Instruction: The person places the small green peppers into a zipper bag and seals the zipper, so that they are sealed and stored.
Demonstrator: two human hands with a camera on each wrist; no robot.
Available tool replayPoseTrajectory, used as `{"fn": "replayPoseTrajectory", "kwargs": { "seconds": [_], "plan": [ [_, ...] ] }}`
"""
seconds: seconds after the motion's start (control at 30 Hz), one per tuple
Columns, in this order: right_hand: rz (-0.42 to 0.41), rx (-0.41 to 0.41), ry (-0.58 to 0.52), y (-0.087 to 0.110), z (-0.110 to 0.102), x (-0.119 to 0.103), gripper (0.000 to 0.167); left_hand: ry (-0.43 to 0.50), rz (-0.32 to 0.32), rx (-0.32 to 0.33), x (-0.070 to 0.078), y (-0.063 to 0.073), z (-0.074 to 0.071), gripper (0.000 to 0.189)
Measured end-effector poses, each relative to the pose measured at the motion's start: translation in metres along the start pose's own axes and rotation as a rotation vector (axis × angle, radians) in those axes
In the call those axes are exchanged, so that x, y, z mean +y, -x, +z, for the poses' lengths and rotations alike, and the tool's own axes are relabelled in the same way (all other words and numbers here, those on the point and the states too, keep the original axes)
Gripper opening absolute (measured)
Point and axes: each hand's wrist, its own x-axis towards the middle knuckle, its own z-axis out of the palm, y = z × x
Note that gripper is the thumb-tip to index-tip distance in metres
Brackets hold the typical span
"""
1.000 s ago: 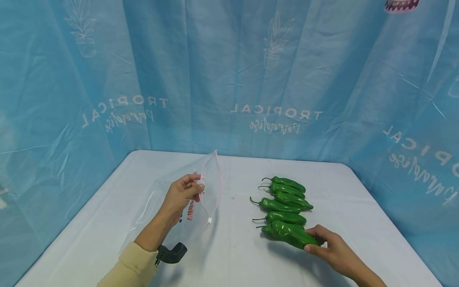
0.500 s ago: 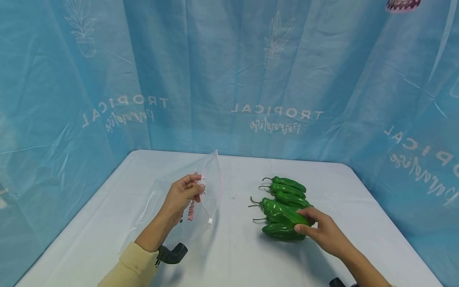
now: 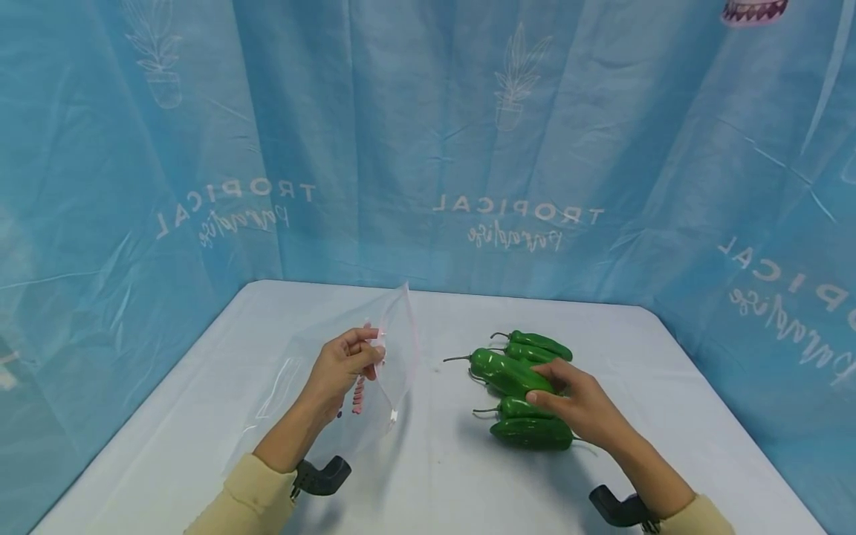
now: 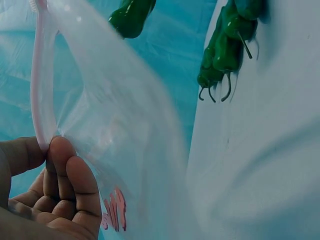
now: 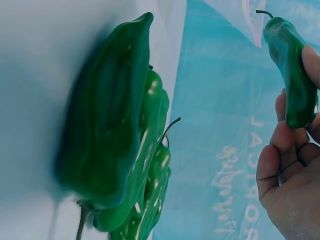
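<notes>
A clear plastic zip bag (image 3: 400, 357) stands partly raised on the left, pink edging along its mouth. My left hand (image 3: 344, 368) pinches that edge between thumb and fingers; in the left wrist view the bag (image 4: 137, 115) hangs beside the fingers. With thumb and fingertips, my right hand (image 3: 582, 401) grips a long green pepper (image 3: 504, 371) by its blunt end, its stem pointing left toward the bag. In the right wrist view the held pepper (image 5: 290, 75) is up in the air. Behind and below it in the head view lie several more green peppers (image 3: 531, 433).
The peppers form a loose column right of centre on the white table (image 3: 441, 475). Pink and dark print shows on the bag's side. Blue curtains (image 3: 414, 148) with white lettering enclose the back and sides. A dark wrist device (image 3: 323, 475) sits on each forearm.
My right hand has carried the pepper up and left, away from the near end of the column, uncovering the nearest pepper. The left hand stays in place on the bag's edge.
</notes>
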Motion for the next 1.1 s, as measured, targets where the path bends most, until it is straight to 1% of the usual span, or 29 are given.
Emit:
{"fn": "replayPoseTrajectory", "kwargs": {
  "seconds": [0.27,0.47,0.6,0.9,1.1],
  "plan": [
    [-0.057,-0.003,-0.015,-0.017,0.006,-0.01,0.038,-0.008,0.002,0.001,0.0,0.0,0.003,0.031],
    [-0.033,-0.021,-0.026,-0.03,0.013,-0.021,0.039,-0.012,-0.004,0.004,-0.002,0.0,0.004,0.03],
    [-0.034,-0.037,-0.043,-0.037,0.019,-0.025,0.04,-0.015,-0.007,0.006,-0.002,0.0,0.004,0.03],
    [-0.094,-0.086,-0.055,-0.053,0.029,-0.032,0.039,-0.023,-0.016,0.012,-0.002,0.0,0.006,0.031],
    [-0.078,-0.099,-0.06,-0.06,0.036,-0.039,0.042,-0.02,-0.026,0.02,-0.002,0.0,0.006,0.03]
  ]
}}
